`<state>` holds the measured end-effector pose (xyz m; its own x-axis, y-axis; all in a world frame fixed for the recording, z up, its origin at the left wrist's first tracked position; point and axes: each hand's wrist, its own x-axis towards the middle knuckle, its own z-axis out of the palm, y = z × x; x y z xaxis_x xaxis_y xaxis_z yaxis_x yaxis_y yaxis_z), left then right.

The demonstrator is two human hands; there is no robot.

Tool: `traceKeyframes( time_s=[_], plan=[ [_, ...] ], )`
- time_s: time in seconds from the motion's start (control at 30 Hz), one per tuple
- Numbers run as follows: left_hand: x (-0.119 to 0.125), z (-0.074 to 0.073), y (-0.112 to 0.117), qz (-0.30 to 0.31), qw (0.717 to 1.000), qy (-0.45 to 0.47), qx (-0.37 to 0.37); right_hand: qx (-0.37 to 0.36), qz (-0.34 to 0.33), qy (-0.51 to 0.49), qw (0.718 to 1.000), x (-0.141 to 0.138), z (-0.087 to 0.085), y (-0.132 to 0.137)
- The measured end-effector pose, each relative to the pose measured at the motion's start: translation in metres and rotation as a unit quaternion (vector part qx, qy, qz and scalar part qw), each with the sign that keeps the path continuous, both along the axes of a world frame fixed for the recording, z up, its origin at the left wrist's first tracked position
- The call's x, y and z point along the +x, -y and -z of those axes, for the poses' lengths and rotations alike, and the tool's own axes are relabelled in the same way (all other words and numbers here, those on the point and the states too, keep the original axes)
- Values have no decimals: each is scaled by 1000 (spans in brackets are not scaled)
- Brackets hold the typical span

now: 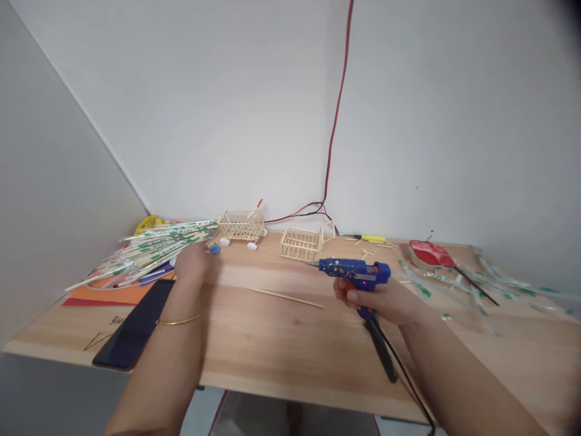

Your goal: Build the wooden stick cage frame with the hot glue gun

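My right hand [381, 301] grips a blue hot glue gun [354, 272] by its handle, with fingers around the orange trigger. The nozzle points left, above the table, and a small red light shows on its body. My left hand [195, 266] is closed, with a small blue bottle cap [215, 249] at its fingertips; the fingers are slightly blurred. Behind it stands a little cart [240, 225] of thin wooden sticks with white round wheels [252, 246]. To its right sits a second stick frame [302, 243]. One loose stick [288, 297] lies between my hands.
A bundle of wrapped sticks [167, 245] covers coloured paper [109, 295] at left, beside a dark phone [134, 330]. A yellow-handled tool [370, 238], a red-topped box [431, 254] and plastic wrappers [490, 284] lie at right. A black cord [406, 369] trails over the front edge.
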<state>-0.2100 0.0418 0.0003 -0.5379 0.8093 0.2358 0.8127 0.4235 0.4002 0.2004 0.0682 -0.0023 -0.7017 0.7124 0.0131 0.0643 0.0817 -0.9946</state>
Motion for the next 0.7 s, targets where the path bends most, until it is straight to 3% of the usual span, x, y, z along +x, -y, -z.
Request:
traceKeyframes(
  time_s=[0.17, 0.37, 0.47, 0.53, 0.7],
  plan=[
    [23, 0, -10, 45, 983, 106, 145, -44, -9, -21, 999, -5, 1, 1],
    [60, 10, -11, 138, 920, 308, 199, 6, -9, 14, 1000, -6, -11, 7],
    [90, 7, -6, 188, 798, 548, 167, 23, -30, 52, 998, -10, -20, 13],
    [111, 2, -3, 194, 735, 637, 126, 17, -38, 72, 997, -13, -24, 16],
    [150, -10, 4, 225, 659, 716, 49, 24, 2, 80, 996, -16, -23, 18]
  ],
)
